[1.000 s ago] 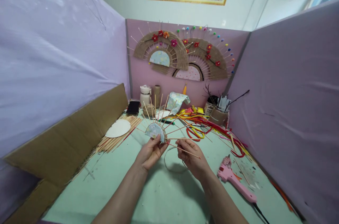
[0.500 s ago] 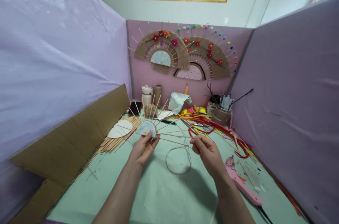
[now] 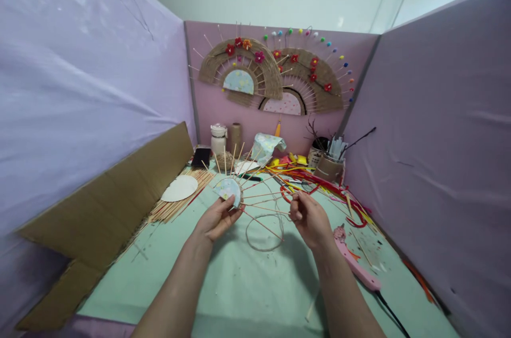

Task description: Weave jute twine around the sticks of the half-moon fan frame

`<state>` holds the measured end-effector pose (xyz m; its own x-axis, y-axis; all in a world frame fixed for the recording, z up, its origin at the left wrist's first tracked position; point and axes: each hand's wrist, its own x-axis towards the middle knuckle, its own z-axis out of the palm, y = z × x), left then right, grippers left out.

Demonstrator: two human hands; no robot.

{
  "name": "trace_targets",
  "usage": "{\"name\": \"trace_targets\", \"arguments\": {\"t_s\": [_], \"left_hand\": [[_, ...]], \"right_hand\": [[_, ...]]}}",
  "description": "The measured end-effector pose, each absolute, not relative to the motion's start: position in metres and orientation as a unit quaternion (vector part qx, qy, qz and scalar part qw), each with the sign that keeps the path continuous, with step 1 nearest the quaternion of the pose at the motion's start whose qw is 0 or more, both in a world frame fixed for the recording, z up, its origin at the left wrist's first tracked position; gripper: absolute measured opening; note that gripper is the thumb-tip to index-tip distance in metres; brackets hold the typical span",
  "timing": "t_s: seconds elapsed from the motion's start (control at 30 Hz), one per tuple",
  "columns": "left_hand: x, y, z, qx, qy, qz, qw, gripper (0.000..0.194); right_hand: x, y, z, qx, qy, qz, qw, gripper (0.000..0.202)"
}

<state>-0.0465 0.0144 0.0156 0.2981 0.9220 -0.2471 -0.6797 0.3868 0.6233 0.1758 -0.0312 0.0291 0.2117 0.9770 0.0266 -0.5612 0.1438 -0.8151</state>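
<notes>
My left hand (image 3: pixel 219 219) grips a half-round, patterned fabric-covered piece (image 3: pixel 228 191) by its lower right edge, thumb on the front. Thin wooden sticks (image 3: pixel 224 159) fan out from its curved edge, upward and to the right. My right hand (image 3: pixel 310 219) is closed at the fingertips near the ends of the right-hand sticks, pinching a thin twine. That twine (image 3: pixel 263 250) runs between the piece and the fingers and lies in a loose loop below. Its exact path among the sticks is hard to follow.
A pink hot glue gun (image 3: pixel 359 271) lies by my right forearm. Left are a cardboard sheet (image 3: pixel 120 189), loose sticks (image 3: pixel 167 210) and a white oval (image 3: pixel 179 188). Behind stand a jar (image 3: pixel 219 141), a twine ball (image 3: pixel 225 162), coloured pipe cleaners (image 3: pixel 315 181) and a container (image 3: pixel 329 167).
The fabric-covered piece has turned clockwise in my left hand, and its lowest stick now slants further down. My right hand has moved slightly right, still pinched. The camera view has shifted a little.
</notes>
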Motion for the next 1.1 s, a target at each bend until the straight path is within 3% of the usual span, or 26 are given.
{"name": "trace_targets", "arguments": {"t_s": [0.17, 0.47, 1.1], "left_hand": [[-0.043, 0.011, 0.016, 0.203, 0.290, 0.471, 0.808, 0.026], [-0.032, -0.011, 0.021, 0.311, 0.267, 0.348, 0.843, 0.028], [-0.031, -0.007, 0.022, 0.283, 0.272, 0.410, 0.823, 0.022]], "right_hand": [[0.177, -0.025, 0.024, -0.318, -0.168, 0.650, 0.669, 0.016], [0.167, -0.023, 0.019, -0.272, -0.142, 0.662, 0.684, 0.011], [0.168, -0.029, 0.025, -0.281, -0.145, 0.634, 0.706, 0.011]]}}
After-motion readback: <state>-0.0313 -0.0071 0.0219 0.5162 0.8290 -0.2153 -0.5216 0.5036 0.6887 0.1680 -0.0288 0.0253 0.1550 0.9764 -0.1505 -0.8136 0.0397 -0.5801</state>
